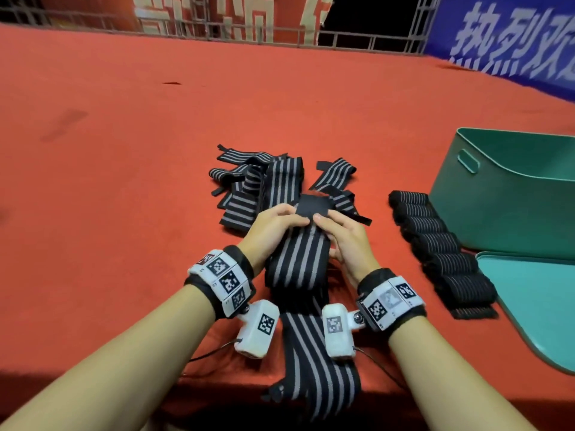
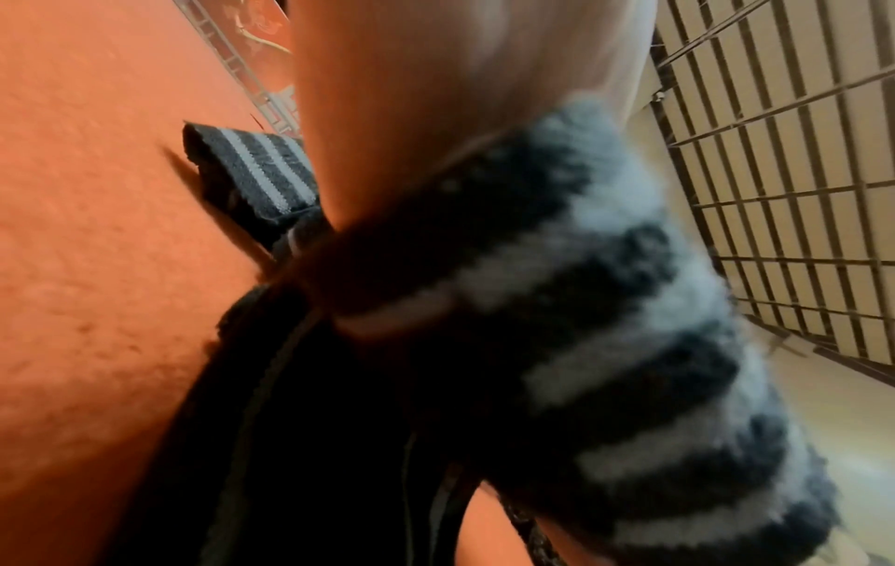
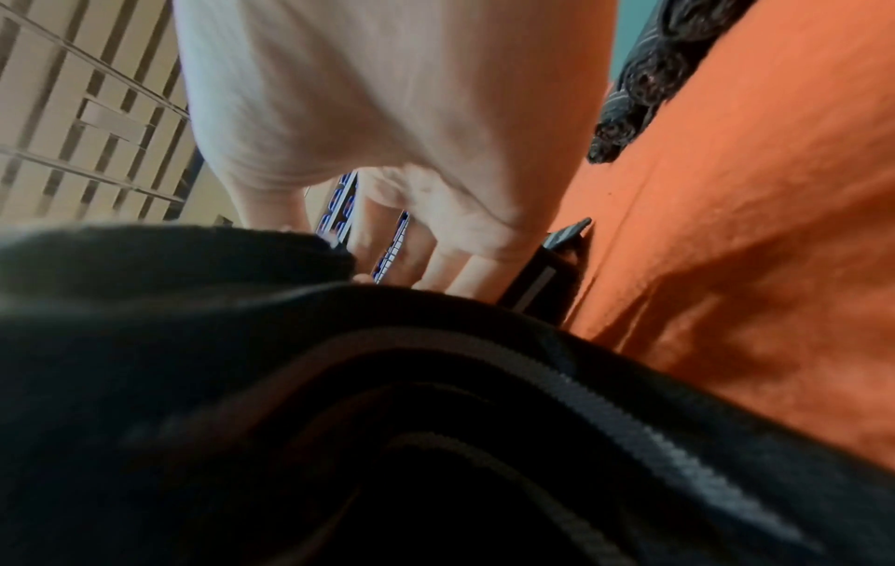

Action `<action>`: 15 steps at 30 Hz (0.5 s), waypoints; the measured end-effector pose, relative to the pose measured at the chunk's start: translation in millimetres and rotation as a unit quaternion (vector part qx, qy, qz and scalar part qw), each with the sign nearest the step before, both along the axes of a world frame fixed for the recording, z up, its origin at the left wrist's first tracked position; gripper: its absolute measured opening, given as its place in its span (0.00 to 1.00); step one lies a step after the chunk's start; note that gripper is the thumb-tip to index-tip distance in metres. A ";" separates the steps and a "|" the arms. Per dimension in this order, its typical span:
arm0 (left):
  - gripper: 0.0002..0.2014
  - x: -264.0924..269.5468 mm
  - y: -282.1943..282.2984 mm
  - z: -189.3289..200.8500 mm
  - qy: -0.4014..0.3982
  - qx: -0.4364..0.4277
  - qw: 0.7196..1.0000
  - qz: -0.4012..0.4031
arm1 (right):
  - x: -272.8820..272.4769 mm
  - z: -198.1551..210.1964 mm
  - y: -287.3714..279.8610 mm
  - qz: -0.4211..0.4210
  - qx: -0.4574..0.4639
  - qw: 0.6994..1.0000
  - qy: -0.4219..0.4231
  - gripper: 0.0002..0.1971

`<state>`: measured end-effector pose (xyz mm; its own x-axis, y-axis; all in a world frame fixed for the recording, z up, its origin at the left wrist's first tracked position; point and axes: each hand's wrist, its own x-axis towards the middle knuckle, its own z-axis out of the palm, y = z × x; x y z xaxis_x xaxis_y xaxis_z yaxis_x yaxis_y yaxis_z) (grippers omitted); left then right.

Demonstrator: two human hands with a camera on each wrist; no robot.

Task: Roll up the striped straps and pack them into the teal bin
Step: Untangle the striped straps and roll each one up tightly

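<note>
Both hands [image 1: 306,227] pinching one striped strap [image 1: 298,262], six rolled straps [image 1: 435,247] beside one teal bin [image 1: 510,206]

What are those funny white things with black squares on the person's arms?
Both arms are bare, with no sleeves. The left hand and right hand each have a black wristband carrying white blocks printed with black-and-white square codes. A white box with another code hangs under each wrist, trailing a thin dark cable.

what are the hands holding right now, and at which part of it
Both the left hand and right hand grip one striped strap at its far end, beside the black patch.
</note>
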<state>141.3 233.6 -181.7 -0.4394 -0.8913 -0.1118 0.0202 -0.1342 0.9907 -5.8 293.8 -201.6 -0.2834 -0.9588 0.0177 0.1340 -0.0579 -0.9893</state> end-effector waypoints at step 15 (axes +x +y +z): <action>0.11 3.3 7.7 9.6 -0.020 -0.035 0.998 -0.042 | -10.9 41.4 2.2 -0.050 -0.108 0.986 0.116 0.17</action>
